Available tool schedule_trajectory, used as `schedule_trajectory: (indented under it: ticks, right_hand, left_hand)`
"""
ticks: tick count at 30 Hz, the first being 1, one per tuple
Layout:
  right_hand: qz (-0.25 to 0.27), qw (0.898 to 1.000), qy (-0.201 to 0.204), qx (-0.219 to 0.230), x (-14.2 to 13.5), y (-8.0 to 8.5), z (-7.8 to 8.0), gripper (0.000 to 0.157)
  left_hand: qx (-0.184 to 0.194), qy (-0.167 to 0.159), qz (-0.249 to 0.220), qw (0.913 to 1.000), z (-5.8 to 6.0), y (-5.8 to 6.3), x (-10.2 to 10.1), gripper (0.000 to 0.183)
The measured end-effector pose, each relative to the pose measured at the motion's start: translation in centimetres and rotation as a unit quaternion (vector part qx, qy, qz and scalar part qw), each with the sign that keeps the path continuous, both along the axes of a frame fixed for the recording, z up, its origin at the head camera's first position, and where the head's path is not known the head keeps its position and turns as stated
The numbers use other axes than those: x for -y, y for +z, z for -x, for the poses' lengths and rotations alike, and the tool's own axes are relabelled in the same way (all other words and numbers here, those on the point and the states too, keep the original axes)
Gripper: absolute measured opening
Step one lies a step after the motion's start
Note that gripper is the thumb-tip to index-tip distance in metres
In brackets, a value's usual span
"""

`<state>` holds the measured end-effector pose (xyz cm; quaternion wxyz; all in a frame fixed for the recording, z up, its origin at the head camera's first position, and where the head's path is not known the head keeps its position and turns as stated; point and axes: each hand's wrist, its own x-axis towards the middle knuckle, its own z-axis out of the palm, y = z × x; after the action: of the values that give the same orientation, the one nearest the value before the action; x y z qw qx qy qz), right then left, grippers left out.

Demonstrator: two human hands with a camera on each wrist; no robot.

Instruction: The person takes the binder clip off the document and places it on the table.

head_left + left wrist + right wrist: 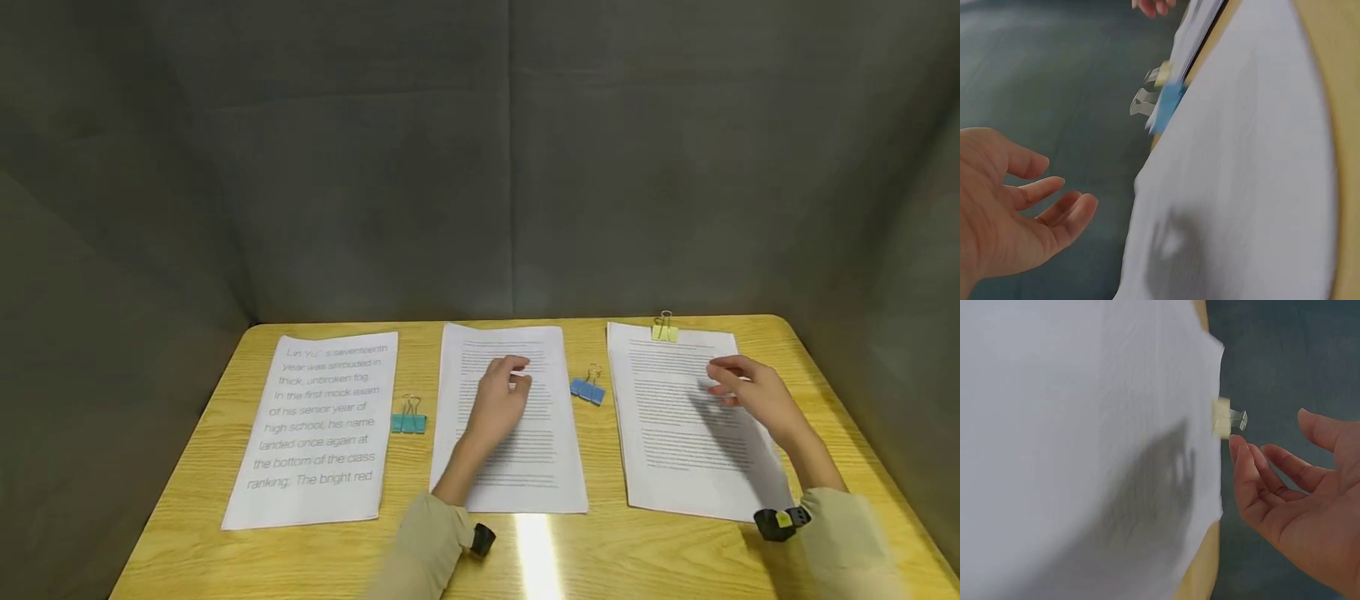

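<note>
Taking the middle paper stack (pixel 536 437) as our dial's centre, we find it lying flat on the table (pixel 615 550), with the left hand (pixel 501 396) above it. The right paper stack (pixel 686 429) lies at 3 o'clock, and the right hand (pixel 761 396) hangs over that stack's 2 o'clock side. Both hands are empty and well apart, their fingers loosely bent with thumbs away from the fingertips.

We judge the sheets light, limp and apt to slide over one another or crease, so a stack is best held along both long edges, at its own 3 and 9. The blue clip (pixel 587 392), at 2 o'clock between these stacks, should be small but stiff-sprung; its wire handles are the place to squeeze.

We have no true container here. The yellow clip (pixel 665 333) comes nearest, its mouth on the right stack's 12 o'clock edge; the wrist views are blurred, so we cannot say how many sheets it holds. At 9 o'clock the teal clip (pixel 408 423) lies on the wood, with the large-print left stack (pixel 315 437) farther out.
</note>
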<state>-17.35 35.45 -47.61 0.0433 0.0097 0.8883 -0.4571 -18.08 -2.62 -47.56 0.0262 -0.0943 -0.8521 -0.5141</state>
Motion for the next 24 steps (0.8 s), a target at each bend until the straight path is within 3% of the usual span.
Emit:
schedule_trajectory:
  ticks: [7, 12, 18, 24]
  right_hand:
    - [0.008, 0.999, -0.042, 0.017, -3.4, -2.1, -2.7, 0.064]
    - [-0.003, 0.997, -0.070, 0.016, -4.7, -3.2, -4.2, 0.065]
    - [-0.001, 0.996, -0.092, 0.015, -5.9, -3.6, -5.4, 0.064]
    - [0.035, 0.993, -0.103, 0.049, -6.3, -3.6, -5.7, 0.061]
  left_hand:
    - [0.056, -0.073, 0.001, 0.9958, -1.5, -1.8, -5.3, 0.032]
    - [0.112, -0.101, -0.020, 0.9884, -2.8, -2.7, -7.9, 0.034]
    - [0.155, -0.094, -0.055, 0.9819, -3.6, -3.5, -10.1, 0.034]
    - [0.217, -0.063, -0.156, 0.9615, -4.3, -3.6, -11.3, 0.035]
